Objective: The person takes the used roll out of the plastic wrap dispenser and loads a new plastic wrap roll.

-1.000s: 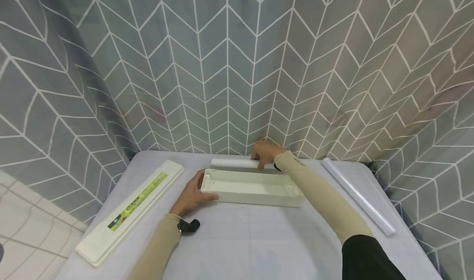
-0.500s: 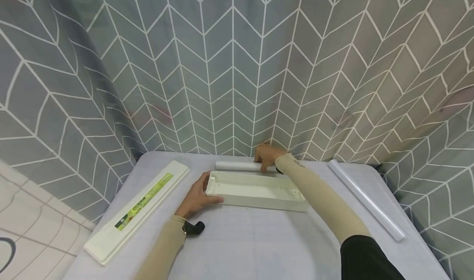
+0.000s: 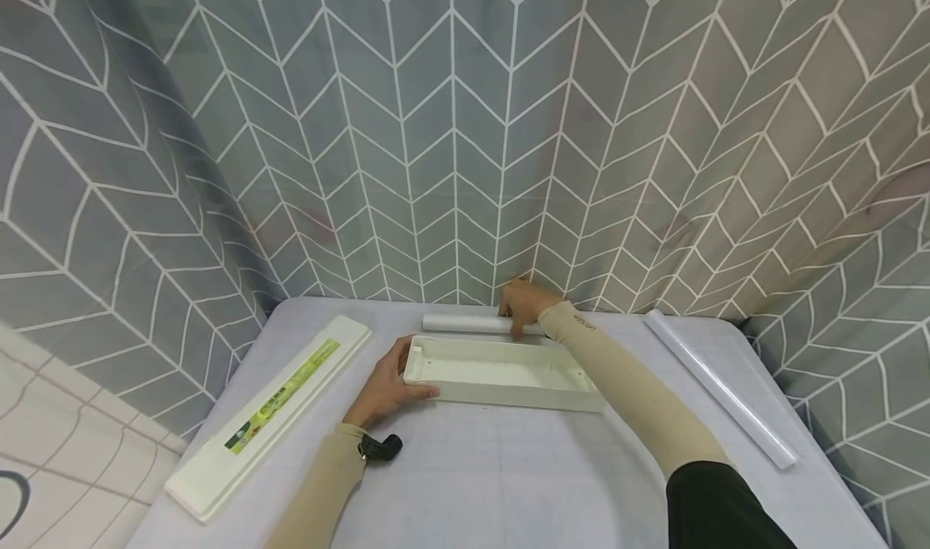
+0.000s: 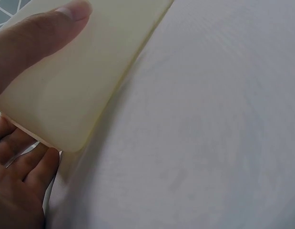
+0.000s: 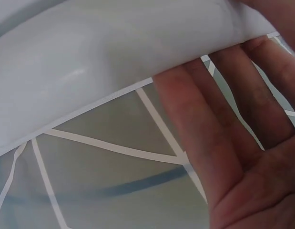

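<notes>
My left hand [image 3: 385, 383] grips the left end of a long, shallow cream-white plastic box [image 3: 516, 396], which stands with its hollow side up. In the left wrist view the thumb presses flat on the box's wall [image 4: 76, 95] and the fingers go round behind its end. Just behind the box lies a smooth white roll [image 3: 461, 324]. My right hand [image 3: 526, 303] reaches over from the right and holds this roll near its right part. Its fingers [image 5: 190, 114] curl under the roll's far side in the right wrist view. The right forearm hides the box's right end.
A long white lid [image 3: 218, 468] with a green label [image 3: 283, 396] lies slanted at the left. A glossy clear-looking roll [image 3: 719, 387] lies slanted at the right. The table [image 3: 472, 484] has a white cover. A grey patterned curtain [image 3: 436, 169] hangs right behind the table's far edge.
The whole head view has shifted slightly. Both hands keep their hold, and the box and the white roll stay where they were.
</notes>
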A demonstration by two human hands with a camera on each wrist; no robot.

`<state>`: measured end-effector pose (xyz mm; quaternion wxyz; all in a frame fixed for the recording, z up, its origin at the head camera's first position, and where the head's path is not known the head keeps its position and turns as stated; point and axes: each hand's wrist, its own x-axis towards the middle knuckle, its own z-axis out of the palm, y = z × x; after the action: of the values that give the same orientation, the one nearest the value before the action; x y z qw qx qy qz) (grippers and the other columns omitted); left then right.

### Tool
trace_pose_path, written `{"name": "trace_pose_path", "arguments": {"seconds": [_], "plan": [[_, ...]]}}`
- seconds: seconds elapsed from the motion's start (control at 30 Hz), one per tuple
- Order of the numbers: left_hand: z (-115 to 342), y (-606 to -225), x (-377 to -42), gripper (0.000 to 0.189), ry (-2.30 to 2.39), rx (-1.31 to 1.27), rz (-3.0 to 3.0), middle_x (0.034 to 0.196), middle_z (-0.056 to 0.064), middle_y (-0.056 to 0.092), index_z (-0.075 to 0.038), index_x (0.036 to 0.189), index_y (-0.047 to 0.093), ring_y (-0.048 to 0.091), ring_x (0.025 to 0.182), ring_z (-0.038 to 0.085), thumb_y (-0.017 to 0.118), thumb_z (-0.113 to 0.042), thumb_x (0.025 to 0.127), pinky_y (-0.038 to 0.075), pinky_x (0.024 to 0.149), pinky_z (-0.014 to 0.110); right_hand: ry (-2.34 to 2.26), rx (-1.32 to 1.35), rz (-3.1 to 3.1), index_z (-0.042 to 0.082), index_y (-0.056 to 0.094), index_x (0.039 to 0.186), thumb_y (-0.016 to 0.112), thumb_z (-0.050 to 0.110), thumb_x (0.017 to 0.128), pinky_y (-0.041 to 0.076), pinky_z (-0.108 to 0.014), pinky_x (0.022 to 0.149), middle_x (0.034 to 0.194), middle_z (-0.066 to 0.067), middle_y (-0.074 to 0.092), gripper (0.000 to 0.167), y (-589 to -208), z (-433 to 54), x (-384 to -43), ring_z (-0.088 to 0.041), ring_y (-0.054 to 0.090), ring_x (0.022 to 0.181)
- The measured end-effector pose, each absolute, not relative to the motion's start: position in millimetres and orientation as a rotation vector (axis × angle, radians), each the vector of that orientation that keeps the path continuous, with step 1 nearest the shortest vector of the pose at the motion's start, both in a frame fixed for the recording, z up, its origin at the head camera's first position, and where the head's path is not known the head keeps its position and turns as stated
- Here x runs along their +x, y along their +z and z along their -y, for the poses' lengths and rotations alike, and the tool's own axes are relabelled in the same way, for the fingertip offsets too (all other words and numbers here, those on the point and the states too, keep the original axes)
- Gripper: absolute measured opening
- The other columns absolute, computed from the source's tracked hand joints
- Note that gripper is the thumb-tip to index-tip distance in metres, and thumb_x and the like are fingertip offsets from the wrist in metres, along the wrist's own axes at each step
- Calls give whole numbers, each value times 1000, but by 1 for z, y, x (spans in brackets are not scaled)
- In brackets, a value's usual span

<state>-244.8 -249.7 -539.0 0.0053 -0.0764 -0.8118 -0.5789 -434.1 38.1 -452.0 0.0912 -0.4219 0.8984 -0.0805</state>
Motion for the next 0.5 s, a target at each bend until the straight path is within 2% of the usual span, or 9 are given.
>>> {"name": "trace_pose_path", "arguments": {"seconds": [0.2,0.5], "plan": [[248,-538,-244,105,-1786,-227,2561,157,16,53,-12,158,41,48,150,38,100,-19,72,36,124,56,-239,-1262,-2683,7,85,104,100,10,61,63,-33,81,97,-7,82,46,-453,-41,-431,-17,74,87],[248,-539,-245,106,-1775,-207,2574,159,18,50,-12,157,41,42,154,39,101,-23,71,32,127,55,-94,-1277,-2714,13,86,105,101,22,64,61,-33,78,90,1,81,45,-455,-42,-431,-12,69,80]]}}
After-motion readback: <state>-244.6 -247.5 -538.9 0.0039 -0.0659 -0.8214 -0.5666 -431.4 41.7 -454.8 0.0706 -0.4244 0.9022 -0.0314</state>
